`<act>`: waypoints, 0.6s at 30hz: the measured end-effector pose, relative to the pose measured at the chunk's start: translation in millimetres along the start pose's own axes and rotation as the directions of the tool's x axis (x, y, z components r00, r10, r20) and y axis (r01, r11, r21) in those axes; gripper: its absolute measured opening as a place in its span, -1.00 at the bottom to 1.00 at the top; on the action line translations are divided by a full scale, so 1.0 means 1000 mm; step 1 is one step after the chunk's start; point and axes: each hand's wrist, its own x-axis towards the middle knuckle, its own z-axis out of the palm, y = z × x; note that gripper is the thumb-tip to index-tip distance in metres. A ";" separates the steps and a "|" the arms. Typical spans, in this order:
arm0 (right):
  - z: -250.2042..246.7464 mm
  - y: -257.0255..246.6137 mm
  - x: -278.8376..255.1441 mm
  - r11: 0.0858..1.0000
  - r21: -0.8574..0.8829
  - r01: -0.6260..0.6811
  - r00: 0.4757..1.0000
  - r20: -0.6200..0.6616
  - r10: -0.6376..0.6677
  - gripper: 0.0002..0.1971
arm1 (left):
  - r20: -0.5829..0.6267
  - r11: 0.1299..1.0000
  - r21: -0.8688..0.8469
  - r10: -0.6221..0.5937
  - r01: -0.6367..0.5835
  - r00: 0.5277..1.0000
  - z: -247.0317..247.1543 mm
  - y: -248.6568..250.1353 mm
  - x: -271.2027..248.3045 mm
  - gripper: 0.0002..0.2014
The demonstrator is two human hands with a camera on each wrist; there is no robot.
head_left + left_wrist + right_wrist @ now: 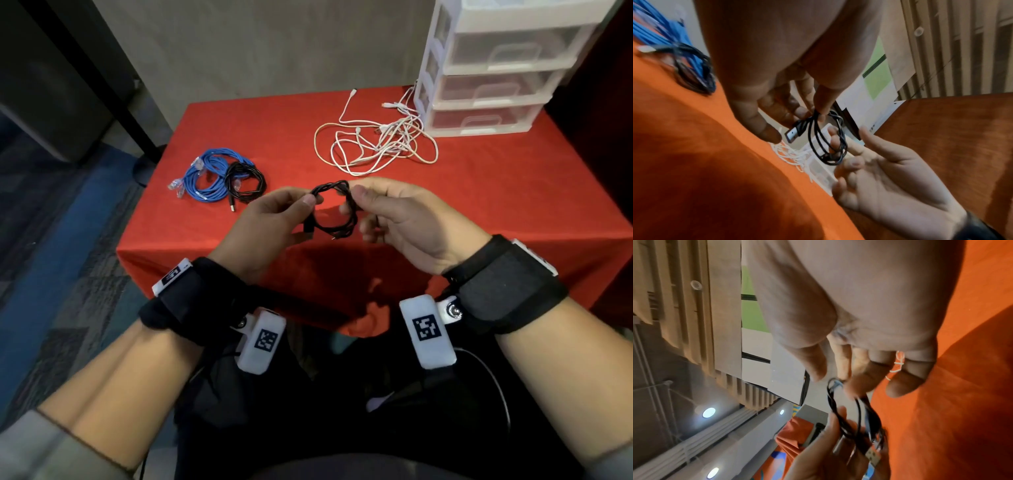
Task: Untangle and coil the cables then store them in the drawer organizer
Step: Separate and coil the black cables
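A small black cable coil (334,209) hangs above the front of the red-clothed table (479,192), between both hands. My left hand (310,202) pinches the coil's left side between thumb and forefinger (813,113), and the silver USB plug (792,134) dangles just below. My right hand (352,202) holds the coil's right side with loosely curled fingers. One of its fingers (833,141) reaches through the loop, while the thumb (816,368) stands slightly off the cable (849,418). The white drawer organizer (496,68) stands at the back right with its drawers shut.
A tangle of white cables (376,144) lies in front of the organizer. On the left of the table lie a coiled blue network cable (209,174) and, against it, another coiled black cable (246,183). Carpeted floor drops away past the table's left edge.
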 end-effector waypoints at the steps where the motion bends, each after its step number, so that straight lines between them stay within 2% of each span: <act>1: -0.002 0.003 0.003 0.999 -0.022 -0.037 0.999 0.004 0.037 -0.72 | -0.018 1.000 0.024 -0.006 0.006 1.000 -0.008 -0.004 0.005 -0.86; 3: -0.003 0.009 0.012 0.989 -0.109 -0.103 0.994 -0.033 0.100 -0.66 | -0.069 0.996 0.091 -0.015 0.021 0.998 -0.027 -0.010 0.017 -0.86; 5: -0.008 0.018 0.024 0.961 -0.249 -0.124 0.989 -0.110 0.100 -0.66 | -0.183 0.987 0.154 -0.024 0.053 0.983 -0.052 -0.015 0.033 -0.84; 7: -0.015 0.026 0.037 0.903 -0.417 -0.102 0.984 -0.177 0.029 -0.70 | -0.333 0.976 0.193 -0.033 0.102 0.942 -0.078 -0.020 0.051 -0.84; 9: -0.024 0.029 0.050 0.813 -0.578 -0.071 0.976 -0.209 -0.063 -0.73 | -0.428 0.958 0.244 -0.031 0.148 0.903 -0.100 -0.023 0.065 -0.85; 13: -0.033 0.024 0.078 0.526 -0.851 0.011 0.952 -0.152 -0.266 -0.80 | -0.463 0.918 0.351 -0.002 0.185 0.887 -0.119 -0.027 0.078 -0.96; 16: -0.039 0.017 0.098 0.473 -0.880 0.040 0.978 -0.063 -0.199 -0.76 | -0.437 0.816 0.541 0.068 0.202 0.897 -0.122 -0.032 0.083 -0.81; 18: -0.044 0.012 0.104 0.378 -0.926 -0.014 0.995 -0.052 -0.088 -0.68 | -0.403 0.741 0.637 0.086 0.212 0.911 -0.125 -0.029 0.084 -0.78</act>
